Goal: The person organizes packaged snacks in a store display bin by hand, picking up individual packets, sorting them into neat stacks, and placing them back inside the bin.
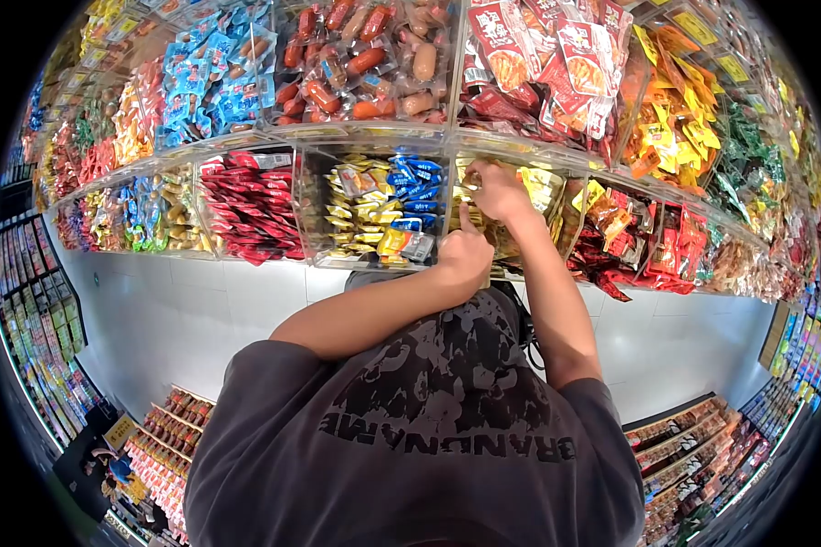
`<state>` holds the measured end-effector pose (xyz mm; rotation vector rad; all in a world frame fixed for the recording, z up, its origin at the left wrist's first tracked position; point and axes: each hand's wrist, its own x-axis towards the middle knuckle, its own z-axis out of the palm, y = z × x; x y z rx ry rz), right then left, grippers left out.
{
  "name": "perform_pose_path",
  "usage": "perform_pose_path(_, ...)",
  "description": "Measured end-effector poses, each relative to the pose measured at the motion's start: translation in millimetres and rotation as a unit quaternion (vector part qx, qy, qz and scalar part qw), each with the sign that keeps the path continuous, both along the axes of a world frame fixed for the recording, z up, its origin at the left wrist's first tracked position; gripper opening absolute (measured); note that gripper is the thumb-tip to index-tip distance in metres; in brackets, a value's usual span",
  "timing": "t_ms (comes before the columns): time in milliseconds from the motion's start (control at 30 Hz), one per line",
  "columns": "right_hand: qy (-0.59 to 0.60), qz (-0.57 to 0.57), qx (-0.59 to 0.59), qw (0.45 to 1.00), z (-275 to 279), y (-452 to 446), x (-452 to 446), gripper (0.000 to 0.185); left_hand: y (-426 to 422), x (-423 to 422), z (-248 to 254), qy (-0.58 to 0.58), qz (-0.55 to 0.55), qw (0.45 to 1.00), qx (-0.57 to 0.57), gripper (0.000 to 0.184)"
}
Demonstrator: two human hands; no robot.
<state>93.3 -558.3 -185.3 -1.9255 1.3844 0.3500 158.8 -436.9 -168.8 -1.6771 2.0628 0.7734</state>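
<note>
T-shirt [246, 465]: dark grey, lower middle of the frame
Sleeves [269, 365]: short, plain, dark grey
Print [429, 365]: mottled black and grey shapes across the chest
Lettering [447, 439]: bold black capitals, "BRANDNAME", below the print in the frame

The right hand [502, 191] is over a transparent bin [571, 217], its fingers [474, 170] bent near yellow packets [540, 186]; if it holds one, I cannot tell. The left hand [468, 257] is just beside, index finger pointing forward. To the left lie blue packets [416, 187], and farther forward, wrapped sausages [367, 61].
</note>
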Motion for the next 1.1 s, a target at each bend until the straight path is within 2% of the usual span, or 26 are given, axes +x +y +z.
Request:
perform_pose_path(133,0.053,-0.008,0.023,0.998,7,-2,11,0.042,0,-2,4,-0.012,-0.012,1.0,0.007,0.031)
perform_pose_path(200,0.072,0.029,-0.026,0.997,6,0,12,0.039,1,-3,3,-0.017,-0.017,1.0,0.011,0.031)
perform_pose_path(500,0.059,0.036,-0.017,0.997,-1,-10,5,0.029,0,1,-18,-0.015,-0.002,1.0,0.002,0.032)
perform_pose_path(733,0.056,0.04,0.001,0.998,-9,-16,0,0.03,-2,3,-20,-0.028,-0.028,0.999,-0.008,0.033)
perform_pose_path(833,0.018,0.048,0.021,0.998,-15,-15,-10,0.03,-2,2,-23,-0.027,-0.027,0.999,-0.015,0.032)
perform_pose_path(900,-0.096,0.02,-0.003,0.995,-27,-12,-21,0.028,-2,2,-18,-0.029,-0.02,0.999,-0.019,0.031)
perform_pose_path(967,-0.125,0.011,0.006,0.992,-29,-12,-32,0.027,1,3,-9,-0.026,-0.018,0.998,-0.056,0.03)
perform_pose_path(1100,-0.181,-0.023,0.008,0.983,-31,-4,-39,0.028,-6,4,-11,-0.017,-0.041,0.997,-0.055,0.03)
